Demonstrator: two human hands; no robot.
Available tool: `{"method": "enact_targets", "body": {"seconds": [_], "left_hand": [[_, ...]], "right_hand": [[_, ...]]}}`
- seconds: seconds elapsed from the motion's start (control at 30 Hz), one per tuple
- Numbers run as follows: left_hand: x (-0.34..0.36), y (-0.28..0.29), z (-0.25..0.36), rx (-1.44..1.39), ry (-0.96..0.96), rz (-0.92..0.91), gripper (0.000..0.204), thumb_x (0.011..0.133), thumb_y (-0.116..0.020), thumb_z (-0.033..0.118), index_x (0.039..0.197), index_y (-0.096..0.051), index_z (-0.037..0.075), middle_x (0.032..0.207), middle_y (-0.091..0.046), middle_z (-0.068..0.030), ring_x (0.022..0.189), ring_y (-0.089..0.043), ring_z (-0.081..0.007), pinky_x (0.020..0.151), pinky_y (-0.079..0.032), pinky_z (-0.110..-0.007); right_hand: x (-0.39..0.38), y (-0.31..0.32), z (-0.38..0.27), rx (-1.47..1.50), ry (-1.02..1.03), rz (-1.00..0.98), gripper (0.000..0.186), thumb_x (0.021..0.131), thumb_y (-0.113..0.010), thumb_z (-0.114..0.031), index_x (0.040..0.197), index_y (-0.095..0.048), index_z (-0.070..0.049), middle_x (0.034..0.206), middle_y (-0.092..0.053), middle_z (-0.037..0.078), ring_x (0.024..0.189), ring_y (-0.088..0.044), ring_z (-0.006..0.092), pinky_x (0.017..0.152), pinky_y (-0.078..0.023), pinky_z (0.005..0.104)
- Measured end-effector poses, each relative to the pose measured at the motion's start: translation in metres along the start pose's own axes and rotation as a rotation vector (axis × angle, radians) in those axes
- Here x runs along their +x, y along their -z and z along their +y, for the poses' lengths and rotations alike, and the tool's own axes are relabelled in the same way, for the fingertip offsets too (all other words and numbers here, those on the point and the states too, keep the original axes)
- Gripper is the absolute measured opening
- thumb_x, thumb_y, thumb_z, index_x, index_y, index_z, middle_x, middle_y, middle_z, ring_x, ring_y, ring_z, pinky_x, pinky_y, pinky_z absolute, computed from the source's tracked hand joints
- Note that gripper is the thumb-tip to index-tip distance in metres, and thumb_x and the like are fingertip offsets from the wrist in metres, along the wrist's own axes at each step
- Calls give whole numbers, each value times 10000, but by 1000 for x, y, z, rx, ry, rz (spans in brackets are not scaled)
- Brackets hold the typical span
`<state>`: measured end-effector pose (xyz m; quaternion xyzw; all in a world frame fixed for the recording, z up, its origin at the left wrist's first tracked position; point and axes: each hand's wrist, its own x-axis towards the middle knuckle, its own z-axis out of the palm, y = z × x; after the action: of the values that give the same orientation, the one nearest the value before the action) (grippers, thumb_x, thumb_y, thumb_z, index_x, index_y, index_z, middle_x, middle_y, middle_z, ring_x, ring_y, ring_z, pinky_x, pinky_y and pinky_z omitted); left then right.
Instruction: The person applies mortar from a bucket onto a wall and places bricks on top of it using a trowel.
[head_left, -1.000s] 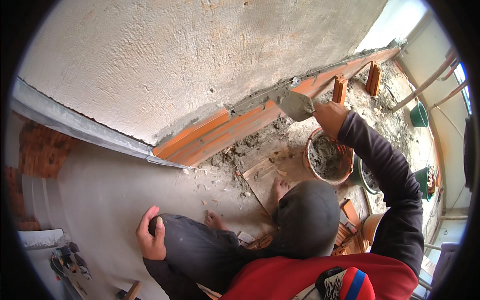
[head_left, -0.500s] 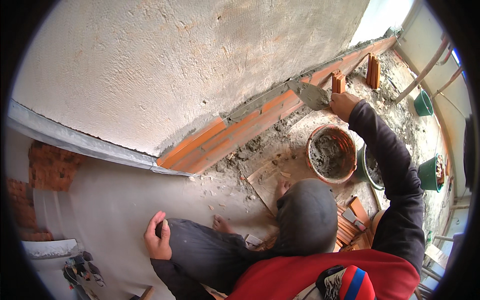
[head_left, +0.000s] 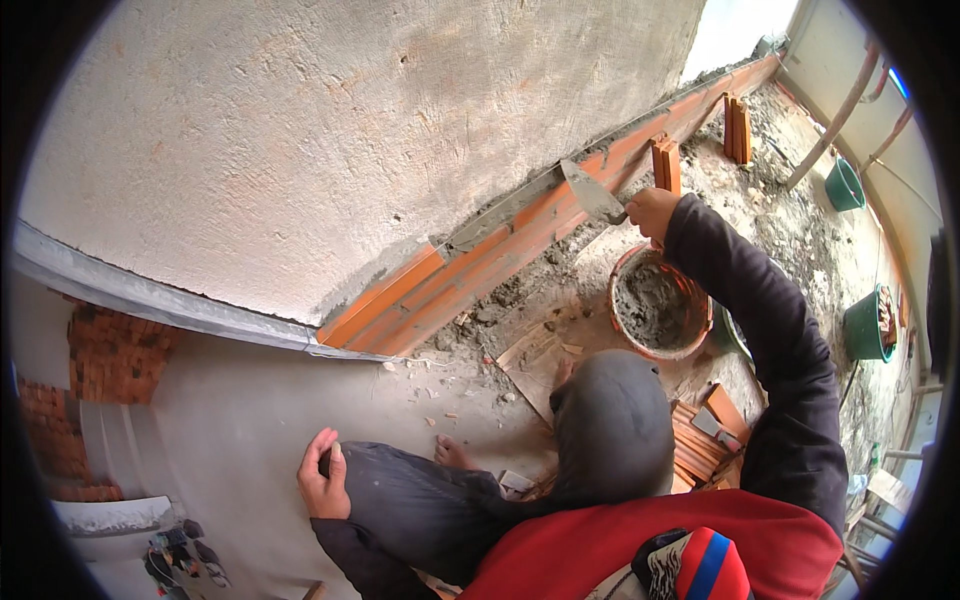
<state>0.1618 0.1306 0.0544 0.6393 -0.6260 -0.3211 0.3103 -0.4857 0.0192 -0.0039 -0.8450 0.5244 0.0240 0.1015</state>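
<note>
My right hand point(head_left: 652, 214) grips a trowel point(head_left: 590, 192) by its handle. The blade is tilted, and its tip is at the top of a low brick wall point(head_left: 560, 215), where grey mortar lies along the course. Just below that hand stands an orange bucket point(head_left: 614, 318) of wet mortar point(head_left: 650, 305), its upper right rim partly covered by my forearm. On my bent left knee rests my left hand point(head_left: 324, 480), thumb and fingers apart and nothing in it.
A plastered wall point(head_left: 280, 150) rises behind the low bricks. Upright bricks point(head_left: 666, 165) stand along it. Loose bricks point(head_left: 697, 445) lie beside my right knee. Green buckets point(head_left: 845, 186) and slanted poles point(head_left: 840, 115) are at the right; brick stacks point(head_left: 115, 350) are far left.
My right hand has moved left and slightly down. The trowel blade has turned from lying fairly flat to a steeper tilt against the wall top. My left hand stays on the knee.
</note>
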Motion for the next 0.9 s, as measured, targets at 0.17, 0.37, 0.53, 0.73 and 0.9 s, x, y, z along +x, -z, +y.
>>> {"method": "enact_targets", "body": {"seconds": [0.17,0.37,0.53,0.73,0.9], "left_hand": [[-1,1,-2,2,-3,-7,476,933,-601,321,1220,-567,-58,1162,-644,-199,1089,-605,-257,952,-449,-344],[-3,3,-2,8,2,-17,461,940,-587,302,1229,-563,-58,1167,-642,-197,1091,-598,-252,965,-440,-347],[-1,4,-2,12,15,-30,454,940,-586,291,1230,-563,-57,1168,-642,-190,1093,-594,-245,970,-437,-346],[4,-3,-1,37,43,-51,434,933,-587,265,1222,-568,-59,1163,-645,-181,1091,-594,-241,978,-431,-345],[-2,8,-15,38,34,-58,434,924,-596,244,1214,-567,-78,1142,-655,-172,1067,-596,-216,966,-436,-335]], "right_hand": [[20,15,-45,-258,10,-87,118,778,-588,-112,777,-605,5,724,-582,144,701,-629,334,637,-526,395],[-5,-24,-89,104,-363,412,189,838,-569,-192,769,-595,-18,704,-637,209,701,-644,377,666,-518,466],[11,-122,-150,476,-748,760,202,914,-586,-219,929,-534,-24,757,-625,239,723,-600,463,661,-473,523],[73,-186,-172,606,-799,927,179,933,-559,-192,1010,-515,-37,916,-604,233,842,-596,438,726,-470,504],[93,-185,-155,658,-906,934,177,964,-501,-204,983,-496,-28,838,-593,247,801,-578,462,698,-446,527]]}}
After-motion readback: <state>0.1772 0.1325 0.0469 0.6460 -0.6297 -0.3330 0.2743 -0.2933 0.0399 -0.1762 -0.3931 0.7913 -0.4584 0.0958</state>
